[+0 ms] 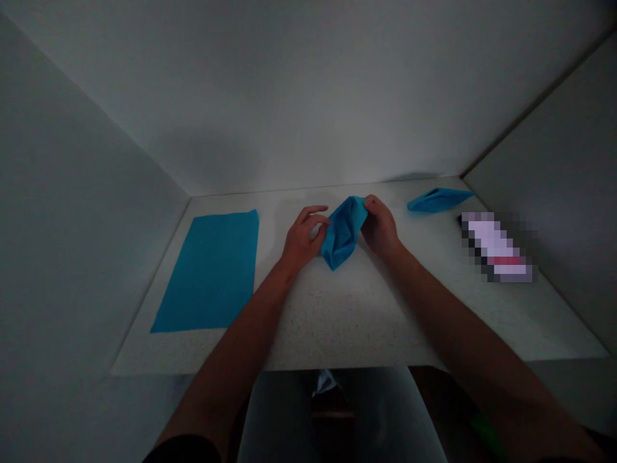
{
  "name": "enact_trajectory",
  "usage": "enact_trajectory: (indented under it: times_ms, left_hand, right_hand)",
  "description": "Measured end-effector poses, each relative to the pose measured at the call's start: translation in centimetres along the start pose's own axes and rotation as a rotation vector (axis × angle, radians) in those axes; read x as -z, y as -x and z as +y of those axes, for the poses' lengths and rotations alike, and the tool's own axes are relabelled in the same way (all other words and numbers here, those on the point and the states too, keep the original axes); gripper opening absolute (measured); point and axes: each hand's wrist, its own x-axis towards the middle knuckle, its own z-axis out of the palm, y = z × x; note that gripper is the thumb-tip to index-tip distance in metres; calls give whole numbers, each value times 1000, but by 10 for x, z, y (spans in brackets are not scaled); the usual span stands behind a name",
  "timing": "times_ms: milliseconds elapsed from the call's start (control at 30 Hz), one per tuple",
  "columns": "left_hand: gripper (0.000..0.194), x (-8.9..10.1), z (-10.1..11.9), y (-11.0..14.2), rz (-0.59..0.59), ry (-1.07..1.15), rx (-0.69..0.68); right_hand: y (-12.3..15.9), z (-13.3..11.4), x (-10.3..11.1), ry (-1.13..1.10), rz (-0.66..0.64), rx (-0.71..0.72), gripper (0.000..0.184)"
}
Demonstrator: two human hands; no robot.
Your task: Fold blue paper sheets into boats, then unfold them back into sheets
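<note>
A blue folded paper boat [343,233], its hollow side facing me, is held between my hands above the middle of the table. My left hand [307,236] pinches its left edge with thumb and a finger, while another finger stretches out over it. On the other side, my right hand [380,224] grips the upper right end, its thumb on the paper and the remaining fingers partly hidden behind. A second blue paper boat [439,200] lies at the back right of the table, apart from both hands.
A flat stack or sheet of blue paper [212,273] lies on the left of the white table [332,328]. To the right rests a blurred-out phone-like device [499,247]. Walls [308,96] close in the table at the back and both sides.
</note>
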Motion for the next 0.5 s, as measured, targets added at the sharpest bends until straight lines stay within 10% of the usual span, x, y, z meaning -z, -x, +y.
enact_trajectory:
  times_ms: [267,500]
  left_hand:
    - [63,-1,0,6,-119,-199,-7]
    - [39,-7,-18,7,-62,-270,97]
  right_hand:
    - [-1,-1,-2,19,193,7,48]
    - [-9,5,13,-202,221,-38,50]
